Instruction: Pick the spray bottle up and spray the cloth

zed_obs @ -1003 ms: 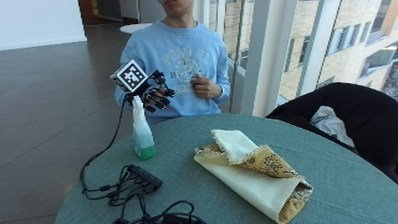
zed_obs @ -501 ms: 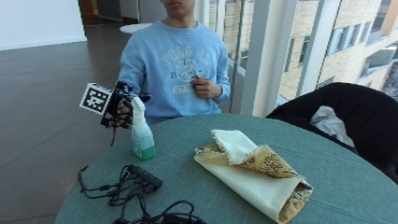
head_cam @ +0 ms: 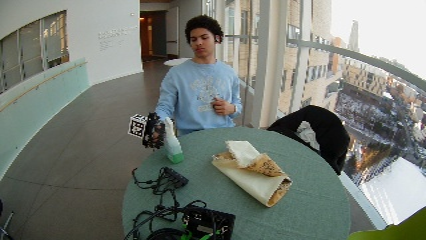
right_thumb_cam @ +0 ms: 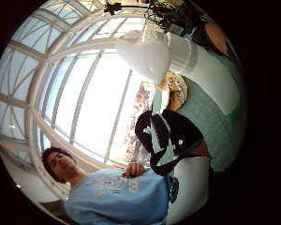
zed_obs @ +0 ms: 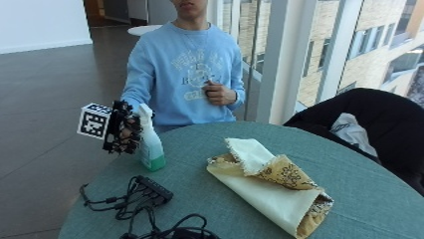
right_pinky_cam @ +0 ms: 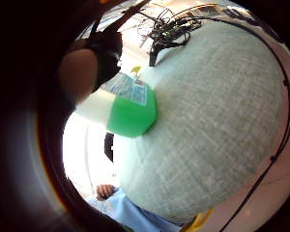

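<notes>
The spray bottle (zed_obs: 151, 147), white-headed with green liquid at the bottom, stands on the round grey-green table (zed_obs: 371, 199) near its left edge. My gloved right hand (zed_obs: 124, 130) is against the bottle's left side at neck height, fingers curled round the neck. In the little finger side palm view the bottle (right_pinky_cam: 130, 106) is close, with a fingertip (right_pinky_cam: 77, 75) over its white upper part. The thumb side palm view shows its white head and neck (right_thumb_cam: 196, 65). The folded cream and patterned cloth (zed_obs: 271, 189) lies mid-table, to the right of the bottle.
A black box with tangled cables (zed_obs: 142, 196) lies on the table in front of the bottle. A chair draped with a black jacket (zed_obs: 358, 114) stands at the far right. The person's bare left hand (zed_obs: 218, 92) is held at the chest.
My hand has come down from above the bottle to its left side and closed in on the neck. The bottle and the cloth have not moved.
</notes>
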Demonstrator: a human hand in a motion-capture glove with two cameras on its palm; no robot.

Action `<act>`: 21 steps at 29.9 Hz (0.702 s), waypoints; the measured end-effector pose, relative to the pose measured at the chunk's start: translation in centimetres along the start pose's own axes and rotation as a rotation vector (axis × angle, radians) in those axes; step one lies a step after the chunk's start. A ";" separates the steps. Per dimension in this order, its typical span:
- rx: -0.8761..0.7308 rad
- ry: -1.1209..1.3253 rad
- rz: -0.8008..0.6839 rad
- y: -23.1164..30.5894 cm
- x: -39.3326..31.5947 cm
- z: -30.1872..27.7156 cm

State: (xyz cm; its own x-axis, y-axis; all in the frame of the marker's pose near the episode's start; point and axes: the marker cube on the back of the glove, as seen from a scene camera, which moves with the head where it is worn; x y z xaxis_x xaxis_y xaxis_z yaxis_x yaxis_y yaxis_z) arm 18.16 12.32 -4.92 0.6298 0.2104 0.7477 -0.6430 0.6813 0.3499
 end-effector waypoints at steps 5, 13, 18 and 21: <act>-0.031 -0.044 -0.003 -1.9 0.3 1.2; -0.023 -0.044 -0.021 -4.2 1.0 2.6; -0.036 -0.080 -0.025 -4.3 1.5 3.3; 0.006 -0.089 -0.029 -4.8 1.5 3.7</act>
State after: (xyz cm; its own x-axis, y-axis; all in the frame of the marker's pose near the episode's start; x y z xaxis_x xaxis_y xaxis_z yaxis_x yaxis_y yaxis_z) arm 20.57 6.76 -3.43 0.6071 0.1278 0.7843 -0.6282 0.6816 0.3753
